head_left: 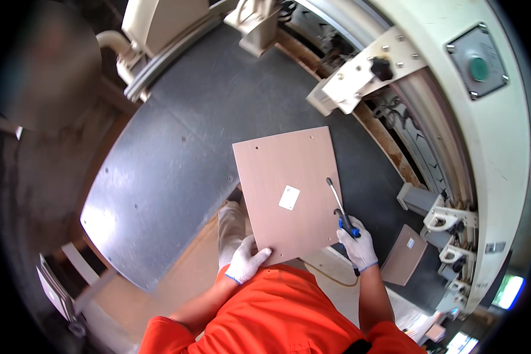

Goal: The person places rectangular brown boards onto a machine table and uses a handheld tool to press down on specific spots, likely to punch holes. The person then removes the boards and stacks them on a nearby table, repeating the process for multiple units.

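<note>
A pinkish-brown flat panel (271, 171) with a few small holes lies partly on the dark table and reaches over its near edge toward my body. Near its middle sits a white label (289, 197). My left hand (246, 259), in a white glove, grips the panel's near left corner, thumb on top and fingers mostly hidden. In my gloved right hand (358, 245) is a blue and black air blow gun (348, 225). Its thin metal nozzle points away from me over the panel's right edge. My right fingers are closed around the handle.
The dark metal table (177, 153) spreads far and left. A smaller panel piece (404, 255) with a label lies at right. Along the right runs a cream machine frame (489, 153) with a green button (478, 69), brackets and rollers. A yellowish hose (336, 283) hangs below the panel.
</note>
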Motion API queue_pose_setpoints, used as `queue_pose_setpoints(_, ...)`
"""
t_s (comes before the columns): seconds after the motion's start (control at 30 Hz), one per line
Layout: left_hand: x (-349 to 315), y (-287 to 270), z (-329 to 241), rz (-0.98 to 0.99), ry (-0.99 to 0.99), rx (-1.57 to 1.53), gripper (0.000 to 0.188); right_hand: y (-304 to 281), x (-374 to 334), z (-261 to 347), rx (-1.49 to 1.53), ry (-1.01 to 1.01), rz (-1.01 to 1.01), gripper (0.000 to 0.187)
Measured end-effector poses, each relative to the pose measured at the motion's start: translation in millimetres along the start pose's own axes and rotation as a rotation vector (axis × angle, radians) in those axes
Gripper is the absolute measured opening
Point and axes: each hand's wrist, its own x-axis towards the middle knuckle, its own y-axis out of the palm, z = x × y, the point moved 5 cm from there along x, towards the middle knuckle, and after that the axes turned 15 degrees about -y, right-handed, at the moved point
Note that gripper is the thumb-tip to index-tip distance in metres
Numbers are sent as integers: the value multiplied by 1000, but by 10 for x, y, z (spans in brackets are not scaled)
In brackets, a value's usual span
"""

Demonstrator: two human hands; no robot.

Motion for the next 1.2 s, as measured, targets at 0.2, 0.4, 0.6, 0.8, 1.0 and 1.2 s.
queue_pose_setpoints(0.2, 81, 321, 425, 7, -118, -158, 36, 72, 133, 678, -62, 113, 283, 35)
queue_pose_setpoints(0.4, 97, 300, 479, 16, -171, -148, 35, 315, 443, 1063, -190, -63, 405, 30)
queue_pose_setpoints(0.6, 44, 315, 308, 70, -162, -195, 37, 372, 548, 1147, -232, -90, 407, 33)
queue_pose_setpoints(0.8, 112, 317, 420, 108, -175, -279, 37, 353, 513, 1017, -270, -51, 397, 39)
queue_pose_setpoints(1.0, 52, 350, 310, -75, -143, -320, 37, 283, 542, 436, -89, -45, 281, 39)
queue_pose_setpoints(1.2, -159, -140, -83, -560, 135, -323, 39, 587, 658, 679, 121, -135, 438, 20)
